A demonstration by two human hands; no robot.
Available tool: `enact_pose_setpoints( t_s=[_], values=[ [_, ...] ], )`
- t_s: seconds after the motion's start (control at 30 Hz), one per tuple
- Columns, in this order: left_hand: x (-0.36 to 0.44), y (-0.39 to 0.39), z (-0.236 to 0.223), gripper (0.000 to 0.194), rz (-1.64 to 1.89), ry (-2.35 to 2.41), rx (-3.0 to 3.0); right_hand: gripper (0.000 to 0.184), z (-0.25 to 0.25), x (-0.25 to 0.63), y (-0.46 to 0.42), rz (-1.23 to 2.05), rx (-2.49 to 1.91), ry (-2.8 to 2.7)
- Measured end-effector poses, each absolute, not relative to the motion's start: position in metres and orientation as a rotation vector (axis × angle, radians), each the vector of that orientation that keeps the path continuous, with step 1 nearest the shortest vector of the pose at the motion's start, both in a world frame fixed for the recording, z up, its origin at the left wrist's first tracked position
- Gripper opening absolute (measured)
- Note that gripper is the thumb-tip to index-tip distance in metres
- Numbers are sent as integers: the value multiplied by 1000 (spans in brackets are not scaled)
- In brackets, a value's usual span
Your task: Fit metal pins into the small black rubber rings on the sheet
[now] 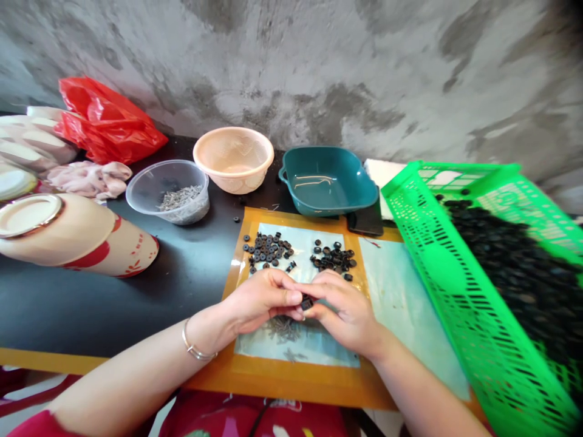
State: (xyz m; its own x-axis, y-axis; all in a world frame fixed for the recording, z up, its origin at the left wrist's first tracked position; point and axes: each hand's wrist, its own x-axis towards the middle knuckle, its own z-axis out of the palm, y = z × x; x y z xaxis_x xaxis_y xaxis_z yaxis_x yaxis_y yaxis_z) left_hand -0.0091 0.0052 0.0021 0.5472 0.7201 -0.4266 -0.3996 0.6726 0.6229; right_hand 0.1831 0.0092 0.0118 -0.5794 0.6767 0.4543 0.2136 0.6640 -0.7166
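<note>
The small black part sits between both hands, over the pale sheet. Light, even pressure should hold it steady. Left hand: thumb and fingertips pinch one side. Right hand: thumb and forefinger, slightly apart, pinch the other. Black rings lie just beyond.

And there at seven o'clock, a slim, shiny metal bangle rings the left wrist, its narrow ends meeting at a small fastening! Out to eight o'clock, a plain crimson cloth sleeve stops short, leaving the forearm bare. Down at six, here comes the deep-red fabric garment, sporting whitish marks up top and patches of green, pale pink, white and yellow below. Towards four-thirty, the right forearm is bare too.
</note>
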Motion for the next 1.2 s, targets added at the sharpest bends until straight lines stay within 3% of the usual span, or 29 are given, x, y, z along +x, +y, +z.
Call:
enact_pose_setpoints(
  t_s=[0.3, 0.47, 0.8, 1.1, 1.2],
  values=[
    [-5, 3, 10, 36, 751, 870, 694, 22, 13, 184, 10, 671, -741, -2101],
    [-5, -2, 15, 58, 889, 878, 974, 19, 12, 185, 10, 679, -753, -2093],
    [-5, -7, 13, 22, 872, 1161, 1450, 12, 10, 175, 2, 712, -811, -2055],
    [-8, -1, 26, 37, 979, 1028, 1389, 17, 4, 174, -1, 960, -846, -1846],
    [-26, 14, 29, 29, 903, 1108, 1587, 18, -1, 174, 2, 1044, -839, -1733]
  ],
)
